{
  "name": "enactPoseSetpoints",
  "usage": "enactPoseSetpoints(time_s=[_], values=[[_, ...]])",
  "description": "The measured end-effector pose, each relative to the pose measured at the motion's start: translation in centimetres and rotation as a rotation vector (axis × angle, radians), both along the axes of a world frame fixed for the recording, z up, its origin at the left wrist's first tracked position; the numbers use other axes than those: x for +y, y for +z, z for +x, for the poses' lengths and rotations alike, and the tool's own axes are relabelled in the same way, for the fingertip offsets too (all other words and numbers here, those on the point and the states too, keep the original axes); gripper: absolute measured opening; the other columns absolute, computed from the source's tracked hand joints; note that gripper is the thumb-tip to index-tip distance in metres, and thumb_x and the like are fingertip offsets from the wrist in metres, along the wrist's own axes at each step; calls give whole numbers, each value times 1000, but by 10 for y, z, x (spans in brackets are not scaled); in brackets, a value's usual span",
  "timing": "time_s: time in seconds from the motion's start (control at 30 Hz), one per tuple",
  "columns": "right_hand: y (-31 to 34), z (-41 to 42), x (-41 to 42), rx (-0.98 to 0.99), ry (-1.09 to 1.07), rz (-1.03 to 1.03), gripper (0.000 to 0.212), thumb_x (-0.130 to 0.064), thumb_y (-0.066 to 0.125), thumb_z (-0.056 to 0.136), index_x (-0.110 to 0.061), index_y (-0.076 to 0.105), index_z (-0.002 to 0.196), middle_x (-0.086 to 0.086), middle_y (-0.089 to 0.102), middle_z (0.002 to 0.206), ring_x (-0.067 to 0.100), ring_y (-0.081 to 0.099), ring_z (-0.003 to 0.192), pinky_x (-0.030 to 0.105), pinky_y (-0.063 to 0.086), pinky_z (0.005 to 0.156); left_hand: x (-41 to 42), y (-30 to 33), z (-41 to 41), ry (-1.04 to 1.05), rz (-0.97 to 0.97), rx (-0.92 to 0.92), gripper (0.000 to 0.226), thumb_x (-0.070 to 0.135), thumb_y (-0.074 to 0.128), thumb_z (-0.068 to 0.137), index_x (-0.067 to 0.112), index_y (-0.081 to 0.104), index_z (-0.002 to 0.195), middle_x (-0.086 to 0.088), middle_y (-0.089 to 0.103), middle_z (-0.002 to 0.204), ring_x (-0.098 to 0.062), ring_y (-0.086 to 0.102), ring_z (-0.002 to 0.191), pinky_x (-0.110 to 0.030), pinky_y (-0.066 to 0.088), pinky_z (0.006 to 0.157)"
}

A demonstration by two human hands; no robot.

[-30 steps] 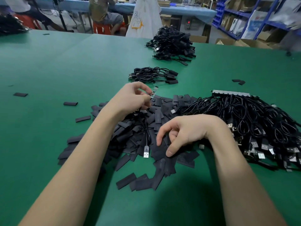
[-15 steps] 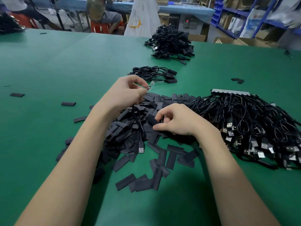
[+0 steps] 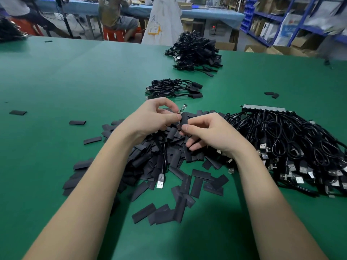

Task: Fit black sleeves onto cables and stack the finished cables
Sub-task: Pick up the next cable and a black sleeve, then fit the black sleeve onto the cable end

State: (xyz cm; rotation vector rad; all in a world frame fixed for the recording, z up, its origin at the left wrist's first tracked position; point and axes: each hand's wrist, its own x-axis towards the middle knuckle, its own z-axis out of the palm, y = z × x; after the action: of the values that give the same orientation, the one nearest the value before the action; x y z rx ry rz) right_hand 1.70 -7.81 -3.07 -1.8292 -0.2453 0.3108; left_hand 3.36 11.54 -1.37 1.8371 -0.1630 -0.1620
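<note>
My left hand (image 3: pixel 150 117) pinches the bare circuit-board end of a black cable (image 3: pixel 182 108); the cable hangs down over the sleeve pile, its USB plug (image 3: pixel 161 182) lying near the front. My right hand (image 3: pixel 210 131) pinches a flat black sleeve (image 3: pixel 184 119) right beside that board end, touching the left fingertips. A heap of loose black sleeves (image 3: pixel 150 160) lies under both hands. Unsleeved cables (image 3: pixel 293 145) are piled to the right. A small stack of sleeved cables (image 3: pixel 174 89) lies just beyond my hands.
A larger heap of cables (image 3: pixel 195 53) sits farther back on the green table (image 3: pixel 65 81). Stray sleeves (image 3: pixel 18 112) lie scattered at the left and the right (image 3: pixel 272 94). People sit at a blue bench behind; shelves and boxes stand at the back right.
My right hand lifted a sleeve out of the pile and carried it up and left to the cable end held by my left hand. The left hand stayed nearly in place.
</note>
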Motion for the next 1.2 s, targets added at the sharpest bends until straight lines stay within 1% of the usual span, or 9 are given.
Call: enactPoseSetpoints(time_s=[0.07,0.23,0.4,0.5,0.6,0.8,0.97,1.07,1.2], values=[[-1,0,2,10,-14,60,20,-9,63,99,7,70,110,21,75,100,17,73,72,26,61,63,-2,-3,1,-2,1,-11,12,12,75,89,17,66,95,14,62,61,-2,50,52,-13,42,51],[-1,2,4,64,-78,180,33,-12,57,103,3,59,132,13,77,94,22,76,78,27,61,64,-3,-7,3,5,-1,-39,11,16,77,88,21,67,91,10,65,68,-2,54,56,-14,45,53],[1,1,5,38,-66,160,24,-16,50,107,-7,69,118,17,75,108,22,77,85,27,61,64,-6,-10,2,9,7,-81,10,20,77,88,22,68,91,3,72,75,-9,57,62,-25,45,64],[3,0,4,41,-65,199,21,-13,54,105,-11,72,114,12,77,106,24,77,90,28,62,67,-6,-10,1,11,-7,-115,10,20,77,89,24,68,92,3,76,78,-5,64,65,-17,46,61],[2,0,2,64,-112,266,24,-9,58,102,0,68,122,12,77,107,25,77,90,27,62,68,-6,-9,0,-16,-39,-127,9,20,76,89,24,69,93,-1,78,81,-7,66,69,-12,46,59],[6,0,4,31,-170,314,21,-11,52,105,-14,73,103,4,79,91,19,77,81,23,61,67,-8,-8,-1,17,-34,-154,8,20,76,89,21,71,96,-2,78,83,-9,60,65,-21,46,63],[5,0,4,10,-176,339,15,-6,65,97,-17,73,102,3,80,92,18,77,84,22,60,72,-9,-7,-2,19,-49,-169,7,17,76,89,19,71,95,4,75,74,-9,56,61,-19,46,60],[4,0,0,-21,-177,300,20,-6,75,90,-24,77,99,4,80,94,18,77,85,22,60,70,-9,-6,-2,5,-49,-164,7,17,76,90,18,72,95,5,73,72,-9,56,60,-17,46,59],[3,1,-4,-90,-230,218,21,-9,80,85,-18,78,104,4,80,95,17,76,92,23,59,73,-7,-7,-2,-6,-36,-180,7,19,77,89,20,74,95,3,73,75,-9,57,62,-18,46,60]])
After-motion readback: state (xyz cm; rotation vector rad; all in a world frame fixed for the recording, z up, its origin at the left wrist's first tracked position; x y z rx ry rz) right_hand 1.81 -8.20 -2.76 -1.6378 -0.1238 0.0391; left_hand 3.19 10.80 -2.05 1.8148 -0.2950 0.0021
